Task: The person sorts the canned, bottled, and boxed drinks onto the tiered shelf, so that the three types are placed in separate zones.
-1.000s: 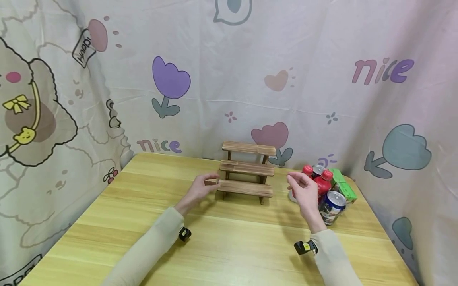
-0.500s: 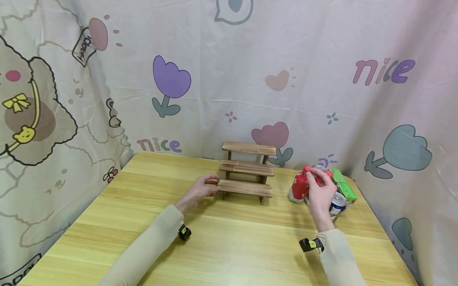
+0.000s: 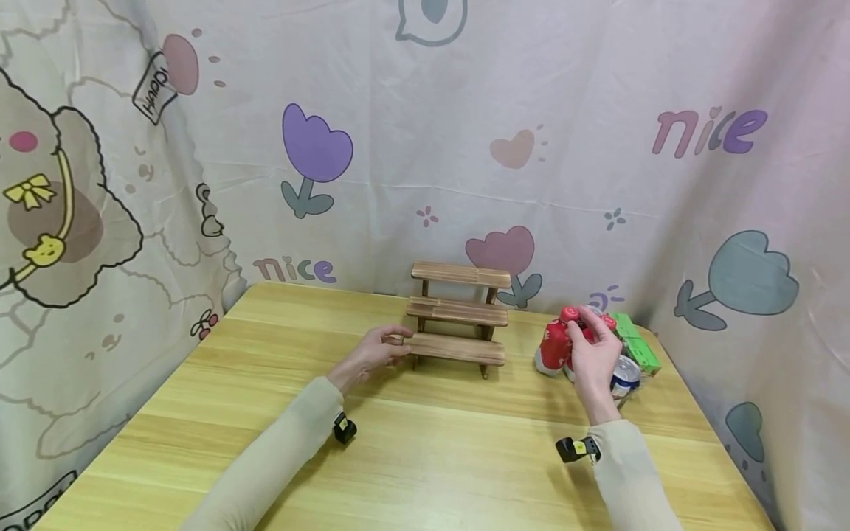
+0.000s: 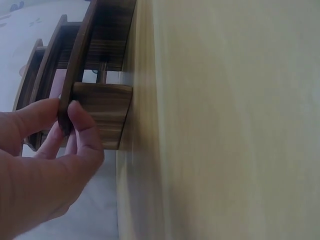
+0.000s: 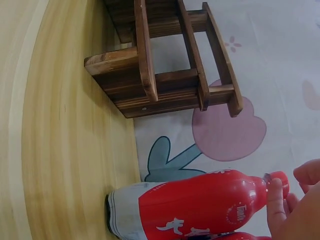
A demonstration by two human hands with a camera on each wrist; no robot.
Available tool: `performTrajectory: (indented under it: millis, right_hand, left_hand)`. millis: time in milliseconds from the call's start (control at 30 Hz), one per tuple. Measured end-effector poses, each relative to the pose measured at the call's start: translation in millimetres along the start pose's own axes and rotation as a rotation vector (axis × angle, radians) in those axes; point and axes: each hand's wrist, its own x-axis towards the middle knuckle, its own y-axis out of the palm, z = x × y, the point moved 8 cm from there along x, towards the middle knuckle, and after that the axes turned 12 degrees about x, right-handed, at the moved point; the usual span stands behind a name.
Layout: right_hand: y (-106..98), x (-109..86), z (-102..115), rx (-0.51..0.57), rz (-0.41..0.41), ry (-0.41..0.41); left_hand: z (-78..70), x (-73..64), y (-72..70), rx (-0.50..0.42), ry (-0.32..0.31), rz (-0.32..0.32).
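The left hand [image 3: 372, 354] pinches the stand [image 3: 458, 311], probably for steadying it, while the right hand [image 3: 595, 360] touches a bottle [image 3: 554, 345] near its cap [image 3: 569, 313], whether pinching I cannot tell.

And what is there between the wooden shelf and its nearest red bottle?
Only bare tabletop between the wooden shelf and that red bottle; the head view shows it.

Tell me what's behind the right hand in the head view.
A second red bottle and a silver-topped can show partly past the right hand; most of each is covered.
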Motion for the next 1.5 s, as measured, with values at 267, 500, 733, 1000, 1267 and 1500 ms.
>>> performTrajectory:
  millis: [267, 500, 733, 1000, 1267, 1500]
  right_hand:
    - [0.8, 5.0, -0.8, -0.045, 0.040, 0.009]
    - [5.1, 9.7, -5.6, -0.068, 0.067, 0.025]
    - [6.7, 12.1, -4.4, -0.152, 0.082, -0.007]
    - [16.7, 13.7, -6.1, -0.293, 0.171, -0.039]
    - [24.9, 13.2, -17.7, -0.250, 0.303, 0.023]
    - [23.8, 18.4, -27.8, -0.194, 0.288, 0.042]
  left_hand:
    - [-6.8, 1.1, 1.4, -0.030, 0.011, 0.049]
    - [-5.2, 1.8, 4.1, -0.039, 0.009, 0.059]
    - [-3.7, 2.5, 4.0, -0.049, -0.006, 0.049]
    - [-6.0, -1.3, 3.4, -0.058, 0.002, 0.057]
    - [-4.3, -0.2, 1.4, -0.045, 0.000, 0.043]
    - [-4.3, 0.2, 0.7, -0.046, -0.004, 0.033]
